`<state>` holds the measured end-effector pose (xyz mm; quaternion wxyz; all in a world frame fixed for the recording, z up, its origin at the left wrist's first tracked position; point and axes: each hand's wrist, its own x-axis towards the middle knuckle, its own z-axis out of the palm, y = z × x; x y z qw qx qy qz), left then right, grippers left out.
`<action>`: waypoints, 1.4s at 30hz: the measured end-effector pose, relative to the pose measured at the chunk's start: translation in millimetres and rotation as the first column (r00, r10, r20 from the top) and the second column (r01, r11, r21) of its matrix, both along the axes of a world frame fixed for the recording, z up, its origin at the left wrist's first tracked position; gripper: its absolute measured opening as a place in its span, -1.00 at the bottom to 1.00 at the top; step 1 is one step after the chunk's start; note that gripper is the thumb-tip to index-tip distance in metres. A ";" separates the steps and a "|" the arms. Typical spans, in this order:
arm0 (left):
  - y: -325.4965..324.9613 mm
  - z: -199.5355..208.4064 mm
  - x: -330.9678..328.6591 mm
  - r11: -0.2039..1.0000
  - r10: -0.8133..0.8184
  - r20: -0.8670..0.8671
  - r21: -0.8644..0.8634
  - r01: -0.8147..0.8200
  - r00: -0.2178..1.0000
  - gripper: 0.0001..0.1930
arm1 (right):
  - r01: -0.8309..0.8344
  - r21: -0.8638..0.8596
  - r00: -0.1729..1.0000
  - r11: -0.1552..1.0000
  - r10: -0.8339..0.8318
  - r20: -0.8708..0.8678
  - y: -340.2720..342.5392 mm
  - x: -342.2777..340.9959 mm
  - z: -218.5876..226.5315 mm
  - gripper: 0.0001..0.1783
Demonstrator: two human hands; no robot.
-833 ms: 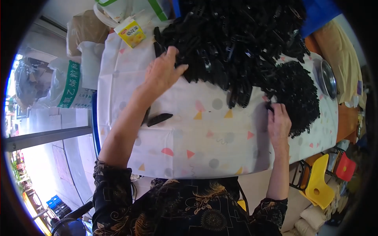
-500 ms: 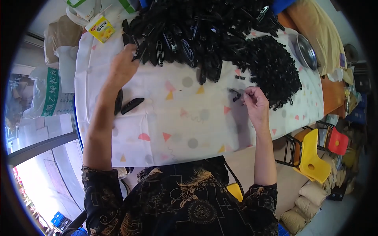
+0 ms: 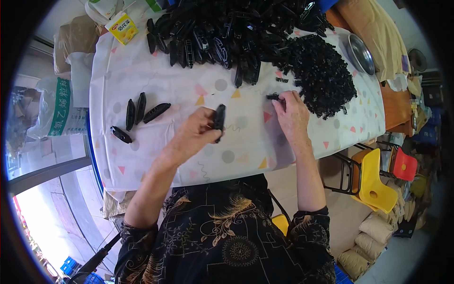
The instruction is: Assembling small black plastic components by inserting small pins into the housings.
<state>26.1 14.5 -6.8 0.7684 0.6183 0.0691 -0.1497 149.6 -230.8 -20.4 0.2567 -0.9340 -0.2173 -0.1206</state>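
My left hand (image 3: pixel 195 132) is closed round a long black plastic part (image 3: pixel 219 122), held nearly upright over the middle of the table. My right hand (image 3: pixel 292 111) pinches a small black plastic piece (image 3: pixel 273 96) between thumb and fingers, a short way to its right. Beyond the right hand spreads a heap of small black pieces (image 3: pixel 321 75). A larger pile of long black parts (image 3: pixel 213 33) covers the far side of the table. Several single long parts (image 3: pixel 140 108) lie apart on the left, one of them close to the left edge.
A patterned white cloth (image 3: pixel 236 156) covers the table. A yellow drink carton (image 3: pixel 122 28) stands at the far left, and a round metal dish (image 3: pixel 360 54) at the far right. Yellow (image 3: pixel 376 175) and red chairs (image 3: pixel 404 165) stand to the right, near stacked sacks (image 3: pixel 371 236).
My left hand has come from the far pile toward the middle, bringing a long black part. My right hand has shifted slightly left and away from me, still pinching its small piece.
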 end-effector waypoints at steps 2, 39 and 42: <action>-12.4 -3.8 -3.2 1.000 -0.019 -0.023 0.004 0.019 1.000 -0.70 | -0.023 -0.035 1.000 0.999 0.023 0.005 1.7 -1.3 -3.2 -0.80; -43.6 4.4 -13.1 0.920 0.058 -0.146 -0.376 -0.110 0.988 -0.67 | -0.388 0.319 0.903 0.865 0.287 0.321 22.3 -85.6 6.4 -0.73; -43.2 5.9 -13.2 0.923 0.057 -0.148 -0.369 -0.108 0.987 -0.66 | -0.336 0.420 0.935 0.843 0.243 0.260 25.7 -92.1 1.8 -0.71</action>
